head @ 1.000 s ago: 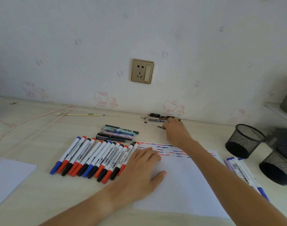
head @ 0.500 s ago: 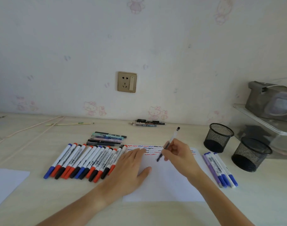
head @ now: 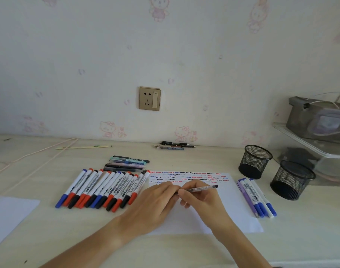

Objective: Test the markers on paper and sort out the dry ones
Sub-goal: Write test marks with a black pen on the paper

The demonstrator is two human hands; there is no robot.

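- Right hand (head: 201, 200) clenched on pen (head: 202, 188), lying level over paper (head: 240, 213), cap end at 3 o'clock.
- Left hand (head: 155, 202) fingertips pinching pen's 9 o'clock end.
- Marker row (head: 99, 187) at 9 o'clock on tabletop (head: 49, 238).
- Four markers (head: 256, 198) at 3 o'clock.

The row of markers (head: 101, 188) carries black print along the white barrels, as does the pen (head: 202, 188), but none of it is legible.
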